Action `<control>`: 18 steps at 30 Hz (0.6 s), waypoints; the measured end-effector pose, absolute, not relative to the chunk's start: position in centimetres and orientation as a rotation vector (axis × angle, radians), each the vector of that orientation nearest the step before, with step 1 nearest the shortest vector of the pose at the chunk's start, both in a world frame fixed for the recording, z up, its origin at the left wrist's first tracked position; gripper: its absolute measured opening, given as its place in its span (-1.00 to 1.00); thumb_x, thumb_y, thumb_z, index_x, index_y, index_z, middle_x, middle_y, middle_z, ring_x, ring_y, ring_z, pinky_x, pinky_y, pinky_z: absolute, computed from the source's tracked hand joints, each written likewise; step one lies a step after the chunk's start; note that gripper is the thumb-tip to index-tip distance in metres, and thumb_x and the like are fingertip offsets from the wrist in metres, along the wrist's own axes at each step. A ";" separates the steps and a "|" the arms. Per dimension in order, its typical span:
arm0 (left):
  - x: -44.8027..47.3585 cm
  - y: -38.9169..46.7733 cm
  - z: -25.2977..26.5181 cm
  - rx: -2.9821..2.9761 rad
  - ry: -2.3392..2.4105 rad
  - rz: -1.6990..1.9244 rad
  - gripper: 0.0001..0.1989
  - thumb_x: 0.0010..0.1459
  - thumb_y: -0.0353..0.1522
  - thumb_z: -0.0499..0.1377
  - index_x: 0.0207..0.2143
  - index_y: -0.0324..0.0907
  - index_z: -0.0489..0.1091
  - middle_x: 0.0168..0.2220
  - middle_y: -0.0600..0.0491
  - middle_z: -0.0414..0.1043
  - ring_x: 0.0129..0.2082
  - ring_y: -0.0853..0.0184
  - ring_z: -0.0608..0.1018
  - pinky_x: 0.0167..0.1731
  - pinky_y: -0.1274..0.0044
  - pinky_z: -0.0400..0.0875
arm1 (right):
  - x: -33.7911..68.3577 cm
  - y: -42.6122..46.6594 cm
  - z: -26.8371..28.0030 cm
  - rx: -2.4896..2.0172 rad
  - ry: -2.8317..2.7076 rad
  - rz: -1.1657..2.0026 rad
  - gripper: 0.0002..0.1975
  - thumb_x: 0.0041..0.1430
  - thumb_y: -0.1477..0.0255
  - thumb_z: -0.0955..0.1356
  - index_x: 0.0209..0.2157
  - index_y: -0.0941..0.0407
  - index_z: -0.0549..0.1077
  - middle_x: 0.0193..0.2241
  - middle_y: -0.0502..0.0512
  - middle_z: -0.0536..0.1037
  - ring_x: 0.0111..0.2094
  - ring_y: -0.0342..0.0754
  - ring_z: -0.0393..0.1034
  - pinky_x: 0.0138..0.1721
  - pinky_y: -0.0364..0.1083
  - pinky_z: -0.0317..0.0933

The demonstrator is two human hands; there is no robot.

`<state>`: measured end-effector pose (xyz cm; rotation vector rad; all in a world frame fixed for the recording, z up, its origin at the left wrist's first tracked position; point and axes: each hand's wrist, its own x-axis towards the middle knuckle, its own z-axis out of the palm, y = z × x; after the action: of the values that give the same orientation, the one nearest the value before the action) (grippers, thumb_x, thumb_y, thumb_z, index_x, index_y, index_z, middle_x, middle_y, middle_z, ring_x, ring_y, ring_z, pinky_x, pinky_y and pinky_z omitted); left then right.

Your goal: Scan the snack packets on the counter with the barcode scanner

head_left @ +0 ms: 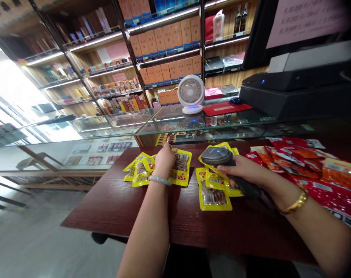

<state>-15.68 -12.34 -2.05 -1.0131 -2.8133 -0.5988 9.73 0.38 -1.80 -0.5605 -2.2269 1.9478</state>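
Note:
My left hand [164, 159], wearing a pale bangle, is over the left pile of yellow snack packets [140, 173]. Its fingers curl at the top edge of a yellow snack packet [182, 164] with brown contents; the fingertips are mostly hidden. My right hand [236, 170], with a gold bracelet, is closed around a black barcode scanner [217, 155]. The scanner head is above a second pile of yellow packets, partly covering it. The nearest packet there [213, 197] lies with its barcode facing up.
Red and orange snack packets [309, 162] are heaped at the right of the dark wooden table [120, 216]. Behind it stands a glass display counter [152, 123] with a white fan [191, 94] and a red mat [226, 109] on top. Black equipment [294, 92] stands at the back right.

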 end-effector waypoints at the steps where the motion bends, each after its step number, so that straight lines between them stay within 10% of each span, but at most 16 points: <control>1: -15.4 -12.5 -1.6 -1.000 -2.773 -0.647 -0.72 0.24 -0.16 0.03 -0.10 -0.11 0.31 -0.19 -0.10 0.54 -0.20 0.14 0.55 -0.32 0.46 0.27 | 9.7 0.3 -1.8 -0.550 -2.233 1.944 -0.59 0.02 0.07 0.46 -0.43 0.13 0.37 -0.68 -0.07 0.37 -0.67 -0.17 0.29 -0.60 -0.16 0.26; 18: -11.7 -11.8 -0.9 -1.212 -2.516 -0.951 -0.86 0.21 -0.24 0.11 -0.25 -0.09 0.30 -0.42 0.09 0.45 -0.39 0.30 0.48 -0.42 0.55 0.17 | 9.8 0.0 -1.6 -0.566 -2.274 1.896 -0.58 0.01 0.09 0.47 -0.31 0.14 0.41 -0.67 -0.10 0.37 -0.68 -0.18 0.30 -0.63 -0.20 0.23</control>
<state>-11.65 -11.82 -0.91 -1.2122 -2.5158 -0.9515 9.80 0.03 -1.60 -0.5663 -2.2743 1.8956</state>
